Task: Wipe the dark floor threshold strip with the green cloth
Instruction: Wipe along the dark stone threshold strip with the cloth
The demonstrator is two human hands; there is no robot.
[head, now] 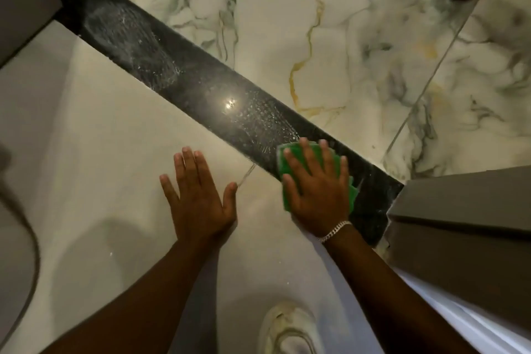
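**Green cloth pressed flat on the threshold strip**

The right hand [316, 184] lies flat with fingers spread on the green cloth [290, 165], pinning it to the dark threshold strip [201, 86] near the strip's right end, beside a grey door frame [459, 218]. The left hand [198, 195] rests open, palm down, on the pale floor tile [100, 138] just beside the strip (wet streaks show further along it).

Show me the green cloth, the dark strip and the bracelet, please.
green cloth [287, 165]: head view, bare upper-left corner beside the fingers.
dark strip [184, 77]: head view, middle of its wet surface.
bracelet [334, 231]: head view, chain on the right wrist.
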